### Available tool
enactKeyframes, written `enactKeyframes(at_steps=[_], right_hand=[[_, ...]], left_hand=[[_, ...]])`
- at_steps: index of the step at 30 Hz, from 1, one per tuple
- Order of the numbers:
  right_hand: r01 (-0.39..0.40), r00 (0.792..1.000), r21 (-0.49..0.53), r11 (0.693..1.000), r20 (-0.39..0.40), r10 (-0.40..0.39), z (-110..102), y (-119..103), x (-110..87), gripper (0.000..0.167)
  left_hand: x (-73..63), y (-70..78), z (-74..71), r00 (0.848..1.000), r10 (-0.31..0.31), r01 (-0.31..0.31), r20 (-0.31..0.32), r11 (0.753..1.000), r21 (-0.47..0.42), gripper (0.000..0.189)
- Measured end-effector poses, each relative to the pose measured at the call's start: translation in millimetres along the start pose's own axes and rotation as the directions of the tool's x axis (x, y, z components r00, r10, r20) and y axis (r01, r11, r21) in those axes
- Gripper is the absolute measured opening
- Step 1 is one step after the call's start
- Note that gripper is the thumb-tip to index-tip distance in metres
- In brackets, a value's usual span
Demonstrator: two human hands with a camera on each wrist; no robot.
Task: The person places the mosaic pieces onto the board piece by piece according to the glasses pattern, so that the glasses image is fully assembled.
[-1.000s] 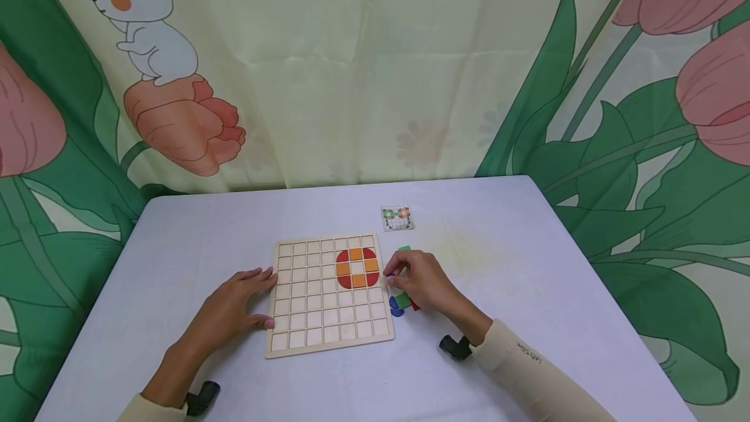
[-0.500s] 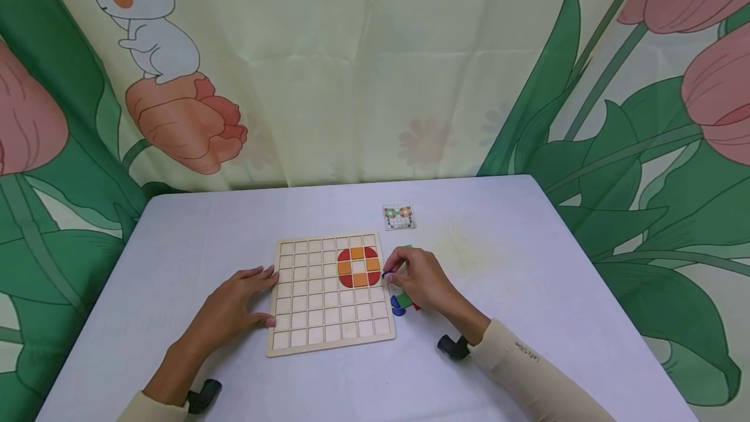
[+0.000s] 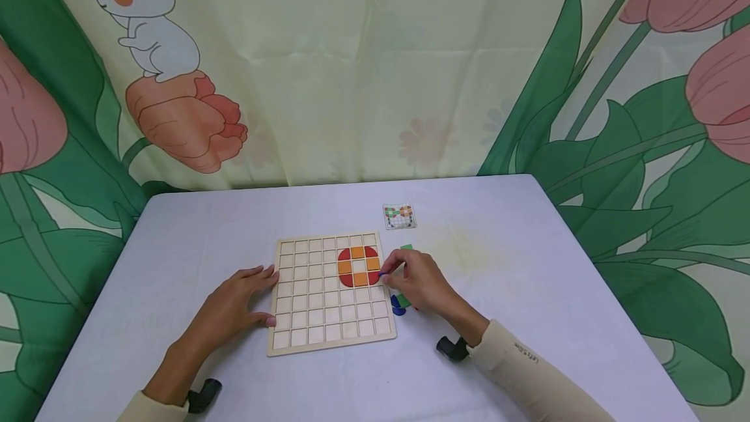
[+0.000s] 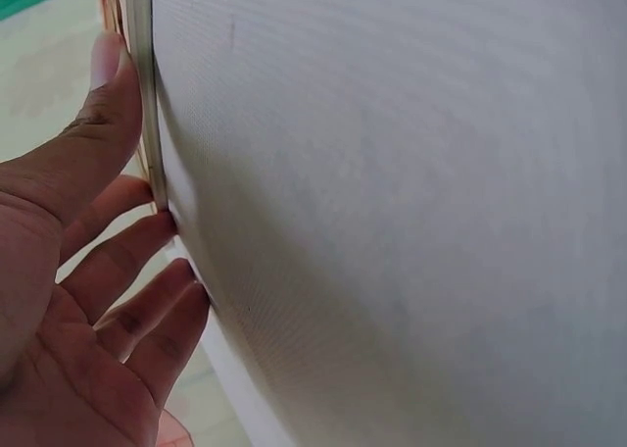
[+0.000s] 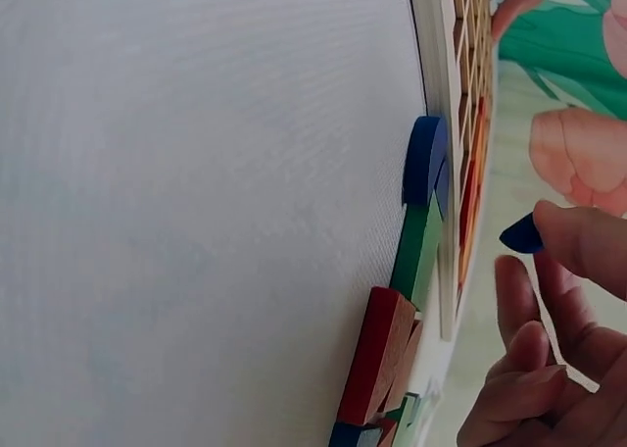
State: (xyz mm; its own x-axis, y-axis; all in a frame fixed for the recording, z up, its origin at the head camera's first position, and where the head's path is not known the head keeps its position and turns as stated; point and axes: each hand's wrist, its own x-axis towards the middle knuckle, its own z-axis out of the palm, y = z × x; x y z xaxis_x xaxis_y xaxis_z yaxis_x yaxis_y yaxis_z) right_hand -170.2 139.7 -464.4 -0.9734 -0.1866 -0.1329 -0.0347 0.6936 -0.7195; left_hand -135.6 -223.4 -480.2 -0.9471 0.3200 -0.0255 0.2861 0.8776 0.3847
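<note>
My left hand (image 3: 237, 298) touches the side of the board (image 3: 305, 305) with relaxed, spread fingers — a light pressure there should prevent slipping. Apart from it, across the board, my right hand (image 3: 418, 282) pinches a blue piece (image 5: 521, 235) at the opposite rim. I would hold it only by fingertips, so that it turns easily. Below this hand lie loose blue pieces (image 3: 397, 305) and a green block (image 5: 419, 256) — better not to brush them. Beyond both hands, a printed card (image 3: 400, 216) lies on the worktop (image 3: 498, 266).
</note>
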Motion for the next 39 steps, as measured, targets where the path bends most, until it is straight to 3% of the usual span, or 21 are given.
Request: enactKeyframes(at_steps=[9, 19, 28, 39], right_hand=[[0.035, 0.998, -0.034, 0.999, 0.048, -0.033, 4, 3, -1.4, 0.006], [0.090, 0.996, -0.085, 0.992, 0.036, -0.087, 11, 0, -2.2, 0.012], [0.063, 0.997, -0.163, 0.985, 0.059, -0.054, 12, -4, -0.7, 0.016], [0.098, 0.994, -0.184, 0.978, 0.073, -0.085, 10, -2, 0.0, 0.018]], left_hand=[[-0.9, 0.2, 0.6, 1.000, -0.001, 0.001, 0.000, 1.000, -0.007, 0.093], [-0.9, -0.3, 0.0, 1.000, 0.002, -0.002, 0.001, 1.000, -0.006, 0.093], [-2.1, 0.2, -0.3, 1.000, 0.007, -0.007, -0.003, 1.000, -0.011, 0.092], [-1.1, 0.7, -0.6, 1.000, 0.006, -0.006, -0.003, 1.000, -0.015, 0.092]])
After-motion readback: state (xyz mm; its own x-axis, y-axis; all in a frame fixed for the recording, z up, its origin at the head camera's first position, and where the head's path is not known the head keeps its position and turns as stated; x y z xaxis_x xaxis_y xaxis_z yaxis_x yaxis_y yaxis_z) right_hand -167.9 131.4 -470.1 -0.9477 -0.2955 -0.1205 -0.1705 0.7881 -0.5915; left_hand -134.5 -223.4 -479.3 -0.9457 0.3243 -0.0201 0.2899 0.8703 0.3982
